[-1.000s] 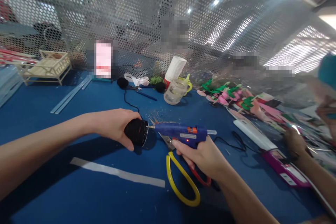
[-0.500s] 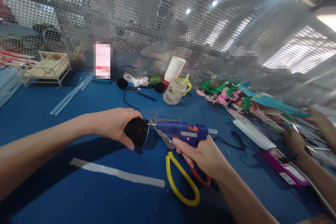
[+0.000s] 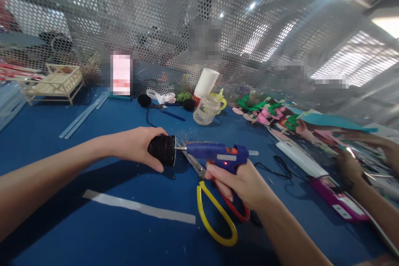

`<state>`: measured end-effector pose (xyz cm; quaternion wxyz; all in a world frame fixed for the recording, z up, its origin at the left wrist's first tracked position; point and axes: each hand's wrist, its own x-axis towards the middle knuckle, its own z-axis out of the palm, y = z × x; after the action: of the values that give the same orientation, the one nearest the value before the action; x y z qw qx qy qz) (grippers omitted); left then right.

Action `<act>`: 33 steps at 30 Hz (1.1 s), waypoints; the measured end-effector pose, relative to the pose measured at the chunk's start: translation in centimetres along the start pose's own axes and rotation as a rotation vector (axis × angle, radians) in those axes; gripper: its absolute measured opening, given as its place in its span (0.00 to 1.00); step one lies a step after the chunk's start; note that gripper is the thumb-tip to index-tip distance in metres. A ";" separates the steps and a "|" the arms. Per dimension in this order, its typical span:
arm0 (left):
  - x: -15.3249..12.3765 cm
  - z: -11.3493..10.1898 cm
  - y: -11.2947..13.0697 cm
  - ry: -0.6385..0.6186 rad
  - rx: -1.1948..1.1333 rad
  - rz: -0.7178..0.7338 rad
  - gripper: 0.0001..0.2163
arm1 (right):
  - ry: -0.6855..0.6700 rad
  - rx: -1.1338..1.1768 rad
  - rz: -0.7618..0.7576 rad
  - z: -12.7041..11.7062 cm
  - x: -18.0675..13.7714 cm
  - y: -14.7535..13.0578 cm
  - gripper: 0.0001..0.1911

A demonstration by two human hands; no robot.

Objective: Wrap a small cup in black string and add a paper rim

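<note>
Scissors (image 3: 200, 170) and a pale strip (image 3: 140, 206) are closest, and neither has really budged on the desk (image 3: 93, 241). Blue desk shows all along the strip's near side, so there's some room down there.

Next out, the left hand (image 3: 137, 145) has its grip curled round the black cup (image 3: 162, 150), just left of the scissor blades. Main change from a second ago: the cup's been levelled out, so its white rim is now side-on instead of angled. Right hand (image 3: 237, 181) has its grip wrapped on the glue gun (image 3: 208, 152), slid a touch right, nozzle at the rim. Can't tell if it's actually touching. Pretty tight over there tbh, since the gun sits right above the scissors.

Farther back, the jar (image 3: 204, 111) and paper cups (image 3: 206, 82) stand well apart from the gun, near the mesh wall (image 3: 171, 29) that edges the desk. Over right, a blue sheet (image 3: 336, 120) now lies across the flower pile (image 3: 264, 114); it wasn't there in the first frame.
</note>
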<state>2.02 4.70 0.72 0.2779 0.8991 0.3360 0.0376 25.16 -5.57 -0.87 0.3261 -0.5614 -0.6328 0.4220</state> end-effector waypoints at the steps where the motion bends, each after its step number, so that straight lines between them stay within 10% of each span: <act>1: 0.0 0.1 0.0 0.003 -0.013 0.000 0.29 | 0.002 0.027 0.006 0.0 0.1 0.0 0.15; 18: 0.4 0.9 -0.2 0.071 -0.293 -0.010 0.30 | 0.241 0.313 0.075 -1.5 1.7 1.1 0.15; 33: 0.9 5.5 0.7 0.230 -0.466 -0.008 0.32 | 0.459 -0.324 0.238 -3.5 5.9 5.2 0.15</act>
<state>4.58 2.19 -3.68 0.4375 0.7994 0.3514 0.2147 29.58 0.88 -4.40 0.3151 -0.7570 -0.5313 0.2130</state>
